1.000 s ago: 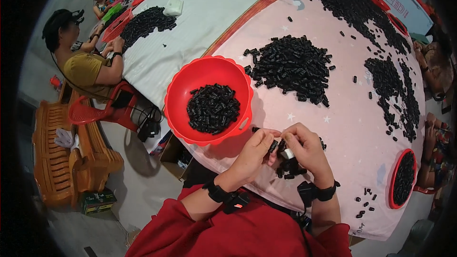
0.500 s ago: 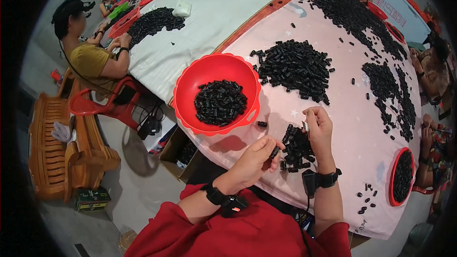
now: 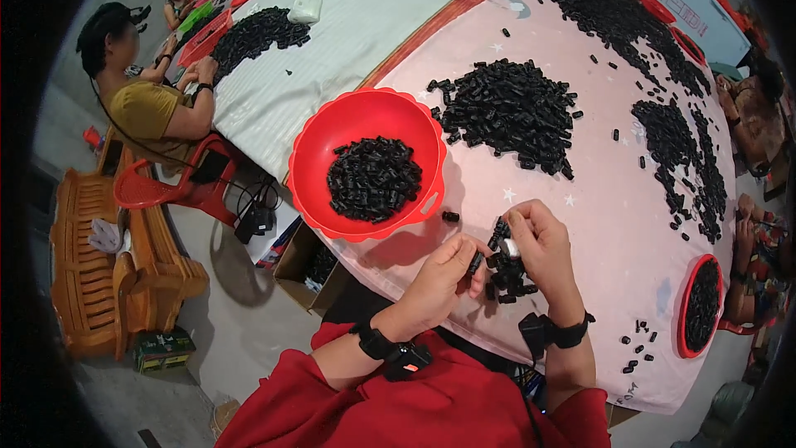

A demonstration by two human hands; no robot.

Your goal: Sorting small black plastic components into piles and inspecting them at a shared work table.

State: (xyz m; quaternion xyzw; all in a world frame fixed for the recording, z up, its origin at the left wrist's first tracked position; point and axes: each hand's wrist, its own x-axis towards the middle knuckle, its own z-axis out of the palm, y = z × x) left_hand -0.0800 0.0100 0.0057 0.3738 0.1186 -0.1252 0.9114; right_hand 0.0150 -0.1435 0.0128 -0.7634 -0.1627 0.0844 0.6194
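Left hand (image 3: 444, 270) pinches a small black plastic piece (image 3: 474, 263), long axis pointing up-right toward the right hand (image 3: 539, 241), which pinches another piece just beside it.

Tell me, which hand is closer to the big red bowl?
The left hand. It is just below the red bowl, near its lower rim, pinching a small black piece. The right hand is farther right, over a small heap of black pieces.

Bright, even daylight; soft shadows under the red bowl (image 3: 369, 164) and both hands. Sharp at centre, strong fisheye bending toward a black rim; far bench (image 3: 613, 224) edge slightly soft.
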